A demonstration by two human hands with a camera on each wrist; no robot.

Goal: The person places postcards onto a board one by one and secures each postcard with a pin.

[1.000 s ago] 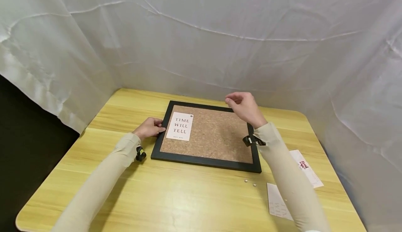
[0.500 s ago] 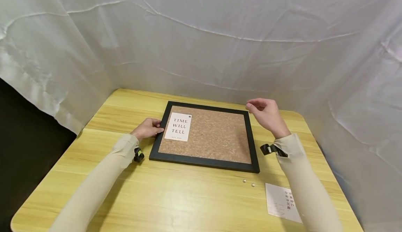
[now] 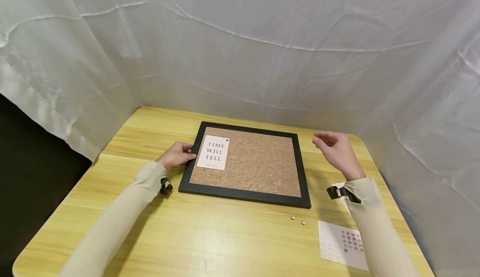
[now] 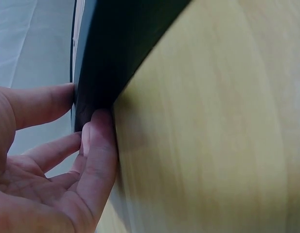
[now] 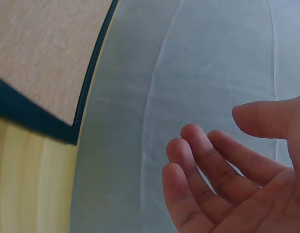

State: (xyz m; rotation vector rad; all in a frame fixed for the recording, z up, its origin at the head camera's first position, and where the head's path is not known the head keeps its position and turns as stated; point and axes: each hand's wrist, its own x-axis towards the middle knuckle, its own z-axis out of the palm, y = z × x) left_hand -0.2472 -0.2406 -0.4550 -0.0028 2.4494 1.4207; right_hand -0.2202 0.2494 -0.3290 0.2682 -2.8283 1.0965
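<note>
Currently left hand (image 3: 175,155) pinches left edge of corkboard (image 3: 262,160), which lies flat on table (image 3: 225,235), white card (image 3: 213,152) on its left part; right hand (image 3: 338,153) apart, beyond corkboard's right side, fingers released, loosely bent

The right hand (image 3: 339,154) is pulling away to the right, leaving the corkboard's (image 3: 262,164) far edge and hovering clear beside it. The camera on that wrist (image 3: 339,192), overlapping the black frame a second ago, is now showing over the tabletop (image 3: 225,235). The shifting right sleeve (image 3: 382,227) is uncovering more print on the nearer card (image 3: 337,248) and hiding the farther card's (image 3: 345,205) red writing.
</note>
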